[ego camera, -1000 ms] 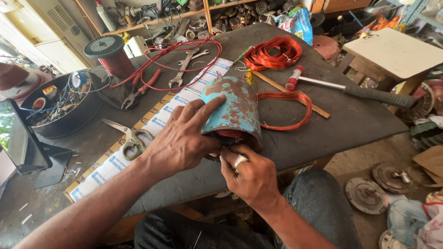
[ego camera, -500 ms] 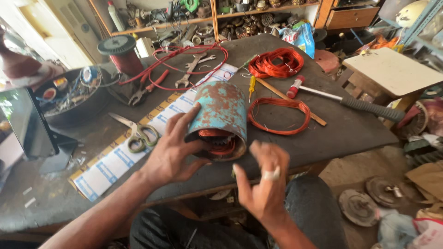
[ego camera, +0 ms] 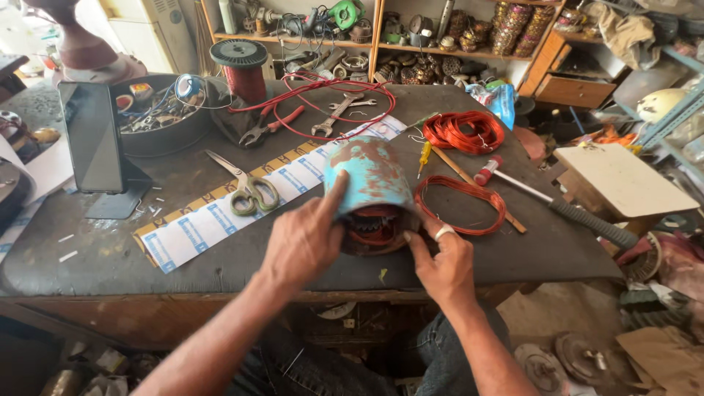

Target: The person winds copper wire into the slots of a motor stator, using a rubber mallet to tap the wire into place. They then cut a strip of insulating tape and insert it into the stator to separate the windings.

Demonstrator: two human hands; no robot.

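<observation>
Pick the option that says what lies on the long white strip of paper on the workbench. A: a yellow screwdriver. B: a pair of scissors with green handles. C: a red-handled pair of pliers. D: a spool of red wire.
B: the scissors lie across the white paper strip, left of the left hand that rests on the rusty blue motor housing.

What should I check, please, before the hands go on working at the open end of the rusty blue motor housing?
1. Left hand steadies the motor housing: ok.
2. Right hand at the open end, by the copper windings: ok.
3. Housing fully on the table: cannot tell, it lies near the front edge.
4. Loose wire coil apart from the housing: not ok, it lies right against it.
5. Scissors clear of both hands: ok.
</observation>
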